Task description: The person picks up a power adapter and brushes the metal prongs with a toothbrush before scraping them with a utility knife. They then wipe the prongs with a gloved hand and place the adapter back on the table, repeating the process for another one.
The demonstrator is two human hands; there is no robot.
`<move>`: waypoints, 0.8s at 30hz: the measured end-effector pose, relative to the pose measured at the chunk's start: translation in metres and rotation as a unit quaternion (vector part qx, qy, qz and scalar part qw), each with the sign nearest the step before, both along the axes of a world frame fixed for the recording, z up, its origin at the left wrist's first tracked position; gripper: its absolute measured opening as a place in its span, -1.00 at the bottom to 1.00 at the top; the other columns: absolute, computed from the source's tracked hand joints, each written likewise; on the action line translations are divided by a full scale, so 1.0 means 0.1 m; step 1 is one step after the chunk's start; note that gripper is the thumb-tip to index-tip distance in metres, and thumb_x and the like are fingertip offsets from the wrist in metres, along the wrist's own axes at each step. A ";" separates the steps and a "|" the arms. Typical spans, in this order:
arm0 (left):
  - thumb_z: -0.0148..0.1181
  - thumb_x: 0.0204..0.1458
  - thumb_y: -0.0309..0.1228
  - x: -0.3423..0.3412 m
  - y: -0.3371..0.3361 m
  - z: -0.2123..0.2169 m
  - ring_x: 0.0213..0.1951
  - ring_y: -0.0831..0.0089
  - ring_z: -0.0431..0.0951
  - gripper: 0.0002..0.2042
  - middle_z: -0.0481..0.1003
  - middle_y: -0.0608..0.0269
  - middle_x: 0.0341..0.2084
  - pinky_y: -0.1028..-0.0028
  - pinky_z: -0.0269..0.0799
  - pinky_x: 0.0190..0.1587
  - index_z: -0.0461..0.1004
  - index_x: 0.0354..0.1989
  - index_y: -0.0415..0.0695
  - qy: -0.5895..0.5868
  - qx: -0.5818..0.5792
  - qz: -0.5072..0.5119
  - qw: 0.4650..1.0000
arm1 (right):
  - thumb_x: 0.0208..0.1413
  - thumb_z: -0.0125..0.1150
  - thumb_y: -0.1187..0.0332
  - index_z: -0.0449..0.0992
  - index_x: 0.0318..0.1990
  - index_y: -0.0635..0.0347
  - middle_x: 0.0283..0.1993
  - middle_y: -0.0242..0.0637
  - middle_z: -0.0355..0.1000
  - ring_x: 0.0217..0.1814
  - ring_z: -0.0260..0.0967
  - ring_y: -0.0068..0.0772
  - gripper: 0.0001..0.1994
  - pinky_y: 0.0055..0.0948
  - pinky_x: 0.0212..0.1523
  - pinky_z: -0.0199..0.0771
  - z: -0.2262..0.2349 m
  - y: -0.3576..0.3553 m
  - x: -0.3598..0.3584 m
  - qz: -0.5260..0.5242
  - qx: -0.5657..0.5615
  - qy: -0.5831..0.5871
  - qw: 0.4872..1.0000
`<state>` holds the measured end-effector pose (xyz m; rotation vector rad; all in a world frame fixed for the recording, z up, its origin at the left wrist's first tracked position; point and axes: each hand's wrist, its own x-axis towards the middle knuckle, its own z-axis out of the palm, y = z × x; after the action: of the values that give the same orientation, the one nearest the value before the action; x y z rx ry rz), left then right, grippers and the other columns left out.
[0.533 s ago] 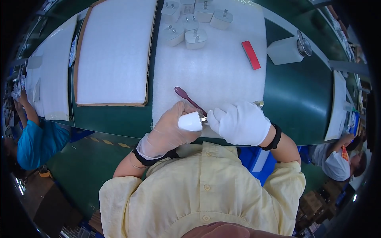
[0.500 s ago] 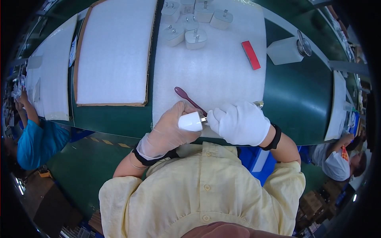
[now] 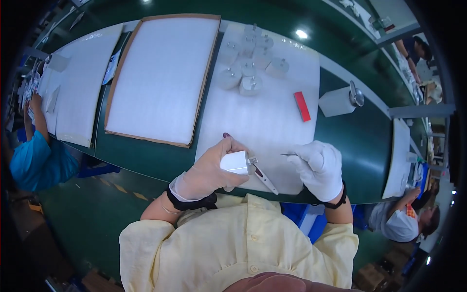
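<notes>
My left hand [image 3: 204, 170], in a thin see-through glove, is closed around a white power adapter [image 3: 234, 163], whose metal prongs point right. To the right and apart from it, my right hand [image 3: 318, 168] in a white cloth glove pinches a thin, dark, pointed tool [image 3: 287, 155]. Most of that tool is hidden by the fingers, so its exact kind is unclear. A slim maroon-and-white pen-shaped tool [image 3: 265, 181] lies on the white foam mat [image 3: 277, 126], its middle covered by my left hand and the adapter.
Several white adapters [image 3: 250, 85] stand prongs up at the mat's far end. A red strip [image 3: 302, 107] lies on its right side. Beyond it stands a white bottle with a metal top [image 3: 338, 101]. Left is a foam-lined cardboard tray [image 3: 109, 117]. Co-workers sit at both sides.
My right hand has moved right, away from the adapter's prongs, and the thin tool's tip now shows. My left hand still holds the adapter. The whole view has shifted and tilted.
</notes>
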<state>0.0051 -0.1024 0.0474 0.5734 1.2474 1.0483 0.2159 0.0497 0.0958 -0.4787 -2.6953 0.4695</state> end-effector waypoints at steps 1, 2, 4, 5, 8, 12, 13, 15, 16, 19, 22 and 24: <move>0.39 -0.15 -0.55 -0.02 0.03 0.09 -0.24 0.61 0.45 -0.62 0.48 0.36 -0.27 0.56 0.39 -0.19 0.38 -0.14 -0.15 -0.011 0.010 -0.001 1.000 | -0.15 0.26 0.42 0.51 -0.28 0.00 -0.45 -0.39 0.43 -0.45 0.42 -0.29 -0.80 -0.32 -0.48 0.34 0.04 -0.02 -0.01 0.003 0.011 0.000 1.000; 0.38 -0.15 -0.57 -0.03 0.05 0.17 -0.22 0.62 0.45 -0.61 0.48 0.36 -0.25 0.56 0.39 -0.17 0.38 -0.13 -0.15 -0.023 0.018 -0.004 1.000 | -0.17 0.26 0.42 0.51 -0.23 0.01 -0.43 -0.40 0.44 -0.43 0.43 -0.31 -0.75 -0.31 -0.47 0.36 0.07 -0.05 -0.01 0.020 0.021 -0.018 0.999; 0.38 -0.16 -0.58 -0.07 0.08 0.29 -0.20 0.62 0.45 -0.60 0.47 0.35 -0.23 0.56 0.39 -0.15 0.38 -0.12 -0.15 -0.054 0.019 -0.011 0.998 | -0.21 0.24 0.42 0.51 -0.13 0.04 -0.40 -0.42 0.46 -0.39 0.46 -0.35 -0.64 -0.30 -0.44 0.40 0.13 -0.10 -0.03 0.053 0.038 -0.058 0.996; 0.38 -0.16 -0.59 -0.09 0.10 0.32 -0.18 0.62 0.45 -0.59 0.47 0.35 -0.22 0.56 0.39 -0.14 0.38 -0.12 -0.15 -0.083 0.011 -0.021 0.996 | -0.21 0.24 0.42 0.51 -0.13 0.04 -0.40 -0.42 0.46 -0.39 0.46 -0.35 -0.64 -0.30 -0.44 0.40 0.16 -0.13 -0.04 0.054 0.044 -0.061 0.996; 0.38 -0.16 -0.58 -0.10 0.09 0.31 -0.20 0.62 0.45 -0.58 0.47 0.35 -0.21 0.58 0.39 -0.19 0.38 -0.09 -0.14 -0.100 0.022 -0.031 0.994 | -0.27 0.28 0.43 0.52 -0.14 0.02 -0.30 -0.39 0.49 -0.31 0.46 -0.32 -0.61 -0.30 -0.24 0.42 0.22 -0.21 -0.12 0.053 0.143 -0.093 0.984; 0.38 -0.18 -0.59 -0.07 0.08 0.19 -0.21 0.61 0.46 -0.55 0.47 0.35 -0.20 0.58 0.40 -0.24 0.39 -0.06 -0.14 -0.105 0.054 -0.019 0.993 | -0.26 0.24 0.38 0.50 -0.12 0.05 -0.24 -0.38 0.48 -0.28 0.46 -0.37 -0.60 -0.25 -0.11 0.46 0.40 -0.28 -0.24 0.102 0.194 -0.118 0.969; 0.38 -0.20 -0.63 -0.05 0.08 0.16 -0.15 0.59 0.46 -0.54 0.47 0.34 -0.17 0.54 0.40 -0.13 0.39 -0.07 -0.14 -0.132 0.051 -0.004 0.990 | -0.26 0.24 0.38 0.50 -0.12 0.05 -0.24 -0.38 0.48 -0.28 0.46 -0.37 -0.60 -0.25 -0.11 0.46 0.41 -0.29 -0.26 0.102 0.195 -0.121 0.968; 0.38 -0.23 -0.66 -0.03 0.09 0.11 -0.10 0.56 0.47 -0.53 0.47 0.33 -0.14 0.51 0.40 -0.03 0.39 -0.08 -0.14 -0.163 0.049 0.011 0.985 | -0.24 0.23 0.35 0.50 -0.12 0.08 -0.24 -0.40 0.47 -0.28 0.46 -0.39 -0.61 -0.22 -0.04 0.45 0.40 -0.29 -0.30 0.105 0.215 -0.133 0.962; 0.37 -0.22 -0.67 -0.03 0.08 0.09 -0.09 0.56 0.47 -0.53 0.47 0.33 -0.14 0.51 0.39 -0.02 0.39 -0.07 -0.14 -0.159 0.054 0.011 0.986 | -0.23 0.22 0.33 0.50 -0.12 0.09 -0.24 -0.41 0.47 -0.28 0.45 -0.40 -0.61 -0.21 -0.01 0.45 0.39 -0.29 -0.31 0.108 0.224 -0.139 0.958; 0.34 -0.22 -0.68 -0.04 0.07 0.07 -0.08 0.56 0.46 -0.53 0.47 0.33 -0.12 0.51 0.38 0.00 0.39 -0.06 -0.13 -0.153 0.066 0.014 0.986 | -0.22 0.22 0.33 0.49 -0.12 0.12 -0.25 -0.41 0.47 -0.29 0.45 -0.41 -0.61 -0.24 -0.04 0.44 0.37 -0.30 -0.33 0.116 0.229 -0.152 0.954; 0.33 -0.15 -0.65 -0.07 0.06 0.09 -0.13 0.55 0.47 -0.51 0.45 0.26 -0.11 0.54 0.42 -0.07 0.36 0.01 -0.16 -0.183 0.058 0.015 0.981 | -0.22 0.22 0.33 0.49 -0.12 0.14 -0.26 -0.41 0.46 -0.31 0.44 -0.43 -0.61 -0.27 -0.06 0.44 0.36 -0.31 -0.37 0.123 0.233 -0.159 0.951; 0.33 -0.15 -0.65 -0.09 0.05 0.09 -0.10 0.54 0.48 -0.51 0.45 0.25 -0.11 0.54 0.42 -0.05 0.35 0.01 -0.17 -0.180 0.058 0.014 0.982 | -0.21 0.22 0.33 0.48 -0.13 0.16 -0.27 -0.41 0.46 -0.33 0.42 -0.45 -0.62 -0.31 -0.08 0.43 0.34 -0.33 -0.39 0.122 0.237 -0.160 0.950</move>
<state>-0.0034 -0.0972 0.0565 0.4303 0.8829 1.1950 0.1768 0.0165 0.1302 -0.0861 -3.0541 -0.2250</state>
